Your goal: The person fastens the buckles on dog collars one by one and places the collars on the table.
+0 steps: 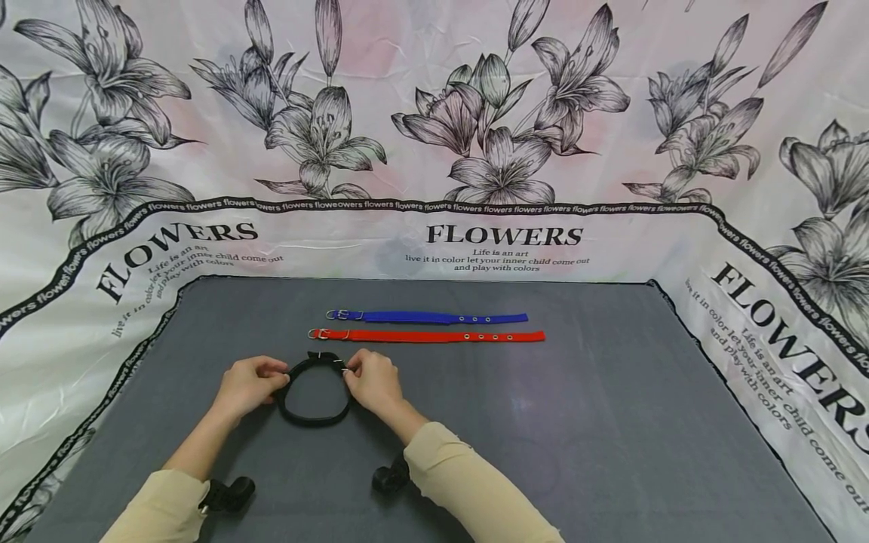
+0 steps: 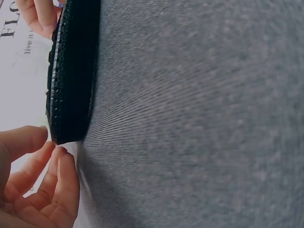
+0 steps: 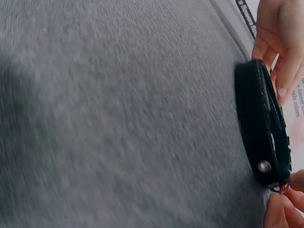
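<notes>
A grey felt-covered table [image 1: 611, 422] sits enclosed on three sides by a white backdrop cloth [image 1: 421, 90] printed with black-and-pink lilies and the word "FLOWERS", under even, soft indoor light.

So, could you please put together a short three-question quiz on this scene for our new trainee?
1. True or false: the black collar is curved into a loop on the grey mat.
2. Which strap lies farther from the person: A) the red collar, B) the blue collar, or C) both lie equally far?
3. Fill in: the left hand and the right hand both hold the ____ collar.

Key
1. True: it forms a loop between the two hands.
2. B: the blue collar lies flat beyond the red one, both stretched out straight.
3. Black: each hand pinches a side of its loop near the buckle end.
</notes>
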{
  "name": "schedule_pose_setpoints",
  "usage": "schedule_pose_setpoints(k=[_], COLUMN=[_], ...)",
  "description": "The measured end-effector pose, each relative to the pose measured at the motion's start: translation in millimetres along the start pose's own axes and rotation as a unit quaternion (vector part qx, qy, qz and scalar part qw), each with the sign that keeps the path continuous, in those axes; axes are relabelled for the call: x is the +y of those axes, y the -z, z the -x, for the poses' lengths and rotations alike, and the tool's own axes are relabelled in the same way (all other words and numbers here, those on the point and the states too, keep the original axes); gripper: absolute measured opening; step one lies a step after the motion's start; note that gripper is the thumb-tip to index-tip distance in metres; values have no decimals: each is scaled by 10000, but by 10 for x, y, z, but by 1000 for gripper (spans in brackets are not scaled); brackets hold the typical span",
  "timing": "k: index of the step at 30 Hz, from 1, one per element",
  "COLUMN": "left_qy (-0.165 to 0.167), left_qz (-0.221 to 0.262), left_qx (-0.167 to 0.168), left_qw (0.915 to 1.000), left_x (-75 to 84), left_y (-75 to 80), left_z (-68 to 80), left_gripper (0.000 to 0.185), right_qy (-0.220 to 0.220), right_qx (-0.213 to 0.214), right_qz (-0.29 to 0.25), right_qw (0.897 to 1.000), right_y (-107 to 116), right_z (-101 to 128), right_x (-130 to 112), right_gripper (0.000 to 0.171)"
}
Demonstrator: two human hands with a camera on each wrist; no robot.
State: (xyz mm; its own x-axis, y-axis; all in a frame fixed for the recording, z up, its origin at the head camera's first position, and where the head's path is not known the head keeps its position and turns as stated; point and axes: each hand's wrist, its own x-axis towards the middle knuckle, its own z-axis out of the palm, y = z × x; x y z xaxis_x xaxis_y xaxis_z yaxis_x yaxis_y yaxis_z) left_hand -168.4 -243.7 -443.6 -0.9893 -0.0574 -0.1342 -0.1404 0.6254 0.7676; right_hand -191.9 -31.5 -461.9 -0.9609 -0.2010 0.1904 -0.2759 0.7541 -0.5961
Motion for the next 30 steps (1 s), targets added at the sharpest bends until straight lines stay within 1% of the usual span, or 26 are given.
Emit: schedule_pose_setpoints(k=[5, 8, 12, 16, 18, 24, 30], left_qy=[-115, -191, -378, -626, -729, -951, -1207], left_qz=[-279, -526, -829, -907, -898, -892, -960], left_qx=[227, 394, 645, 776, 789, 799, 627], left_qw=[9993, 9977, 9938, 9909, 9901, 9882, 9860], left_x=[33, 68, 139, 228, 271, 387, 536], left_y=[32, 46, 50, 33, 17, -68, -195], left_z=[-39, -75, -133, -205, -247, -370, -475], left_gripper=[26, 25, 22, 20, 19, 19, 20], right_qy=[65, 197, 424, 606, 663, 588, 572], right_qx=[139, 148, 136, 59, 6, -203, -111], right_qz=[79, 91, -36, -161, -180, -173, 98], right_qw=[9999, 9997, 9990, 9980, 9976, 9979, 9983], right_y=[98, 165, 264, 374, 428, 599, 805], right_z=[-38, -79, -140, -197, -221, -270, -307], right_x=[62, 133, 251, 384, 459, 679, 913], right_gripper=[5, 5, 5, 6, 6, 8, 7])
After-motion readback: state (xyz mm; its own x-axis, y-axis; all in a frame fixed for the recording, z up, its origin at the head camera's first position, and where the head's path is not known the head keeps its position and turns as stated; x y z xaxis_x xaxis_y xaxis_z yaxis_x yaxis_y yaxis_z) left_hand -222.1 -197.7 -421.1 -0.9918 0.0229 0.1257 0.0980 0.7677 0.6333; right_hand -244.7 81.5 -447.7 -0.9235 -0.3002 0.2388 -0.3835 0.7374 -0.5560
